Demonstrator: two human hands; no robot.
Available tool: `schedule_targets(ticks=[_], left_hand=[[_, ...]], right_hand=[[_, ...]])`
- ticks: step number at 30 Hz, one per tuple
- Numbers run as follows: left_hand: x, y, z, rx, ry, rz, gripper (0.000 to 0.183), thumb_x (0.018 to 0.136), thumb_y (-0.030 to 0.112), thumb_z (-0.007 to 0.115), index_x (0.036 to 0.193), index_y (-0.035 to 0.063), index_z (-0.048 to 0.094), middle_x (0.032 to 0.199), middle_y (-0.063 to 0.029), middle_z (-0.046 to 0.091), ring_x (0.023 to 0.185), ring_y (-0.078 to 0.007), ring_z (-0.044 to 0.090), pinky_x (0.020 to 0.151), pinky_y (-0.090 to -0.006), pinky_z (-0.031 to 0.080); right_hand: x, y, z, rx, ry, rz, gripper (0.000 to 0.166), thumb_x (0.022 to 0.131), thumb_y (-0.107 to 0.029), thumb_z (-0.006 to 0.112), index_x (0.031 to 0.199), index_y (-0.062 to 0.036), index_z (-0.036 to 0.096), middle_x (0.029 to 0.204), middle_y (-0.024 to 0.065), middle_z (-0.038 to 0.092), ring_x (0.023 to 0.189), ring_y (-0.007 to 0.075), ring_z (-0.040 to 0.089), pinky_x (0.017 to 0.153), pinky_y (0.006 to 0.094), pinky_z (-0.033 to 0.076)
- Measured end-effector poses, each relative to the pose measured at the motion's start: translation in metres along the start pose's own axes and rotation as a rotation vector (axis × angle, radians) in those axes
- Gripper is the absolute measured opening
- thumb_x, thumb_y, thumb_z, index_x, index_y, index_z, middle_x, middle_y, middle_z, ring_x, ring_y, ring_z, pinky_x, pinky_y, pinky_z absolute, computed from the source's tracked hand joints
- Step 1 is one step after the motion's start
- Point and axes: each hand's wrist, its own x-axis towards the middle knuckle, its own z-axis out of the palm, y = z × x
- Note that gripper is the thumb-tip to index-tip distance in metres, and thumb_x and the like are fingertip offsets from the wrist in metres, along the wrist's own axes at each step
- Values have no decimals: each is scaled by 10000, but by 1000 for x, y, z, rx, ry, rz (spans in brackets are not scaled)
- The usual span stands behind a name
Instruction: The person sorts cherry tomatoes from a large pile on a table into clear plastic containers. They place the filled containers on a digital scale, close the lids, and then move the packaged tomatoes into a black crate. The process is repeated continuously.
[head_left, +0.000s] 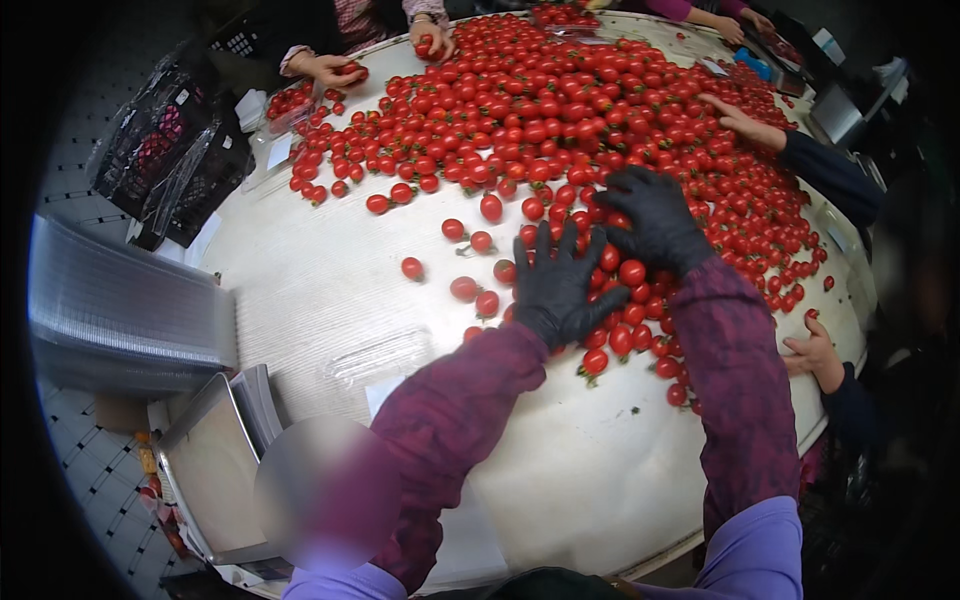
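Observation:
Both my hands wear black gloves and lie over the near edge of a large heap of small red tomatoes (525, 112) on a pale table (300, 247). My left hand (559, 289) rests palm down with fingers spread, tomatoes against its fingertips and thumb. Just up and to the right, my right hand (652, 217) curves over tomatoes at the heap's edge; whether its fingers grip any is hidden. Several loose tomatoes (463, 289) lie left of my left hand. A clear plastic tray (379, 356) sits on the table to the lower left.
Co-workers' hands (330, 71) reach in at the far side and the right (750, 127); one lower right holds a tomato (812, 313). At left stand a tall stack of clear plastic containers (135, 300), a metal-rimmed tray (214, 465) and black crates (172, 150).

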Motion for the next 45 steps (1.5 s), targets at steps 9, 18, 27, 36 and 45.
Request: schedule_targets(ticks=[9, 18, 27, 36, 45], left_hand=[[-59, 92, -24, -416, -264, 430, 626, 716, 96, 605, 1303, 62, 392, 1265, -215, 397, 1131, -380, 433, 923, -454, 387], [-131, 38, -29, -165, 69, -245, 595, 868, 285, 557, 1378, 73, 334, 1389, -241, 322, 1295, -386, 300, 1039, -542, 215], [-143, 102, -67, -366, -336, 150, 607, 852, 330, 569, 1393, 164, 349, 1445, -182, 268, 1348, -390, 199, 1079, -529, 152], [-203, 36, -131, 578, -538, 155, 492, 754, 280, 622, 1135, -13, 517, 920, -185, 546, 875, -309, 566, 1024, -619, 209], [-195, 46, -96, 283, -547, 18, 444, 680, 57, 557, 1115, 11, 485, 883, -167, 541, 698, -282, 575, 707, -419, 456]], right_hand=[[-175, -3, -27, 293, 156, 216, 459, 791, -343, 641, 1205, -160, 570, 1375, 53, 405, 1285, 341, 318, 1016, 504, 286], [-270, -82, -50, 413, -7, 268, 576, 812, -278, 641, 1322, -105, 437, 1396, 102, 377, 1321, 326, 284, 1065, 480, 233], [-166, 33, -13, 348, 391, 494, 519, 850, -369, 580, 1247, -44, 499, 1282, 181, 481, 1227, 340, 417, 1011, 433, 335], [-126, -57, -11, 56, -78, 265, 636, 797, -528, 566, 1285, -133, 465, 1463, 173, 200, 1353, 365, 173, 968, 694, 170], [-284, -132, -64, 359, -194, 77, 702, 766, -415, 653, 1304, -36, 407, 1420, 188, 280, 1325, 345, 259, 1059, 478, 237]])
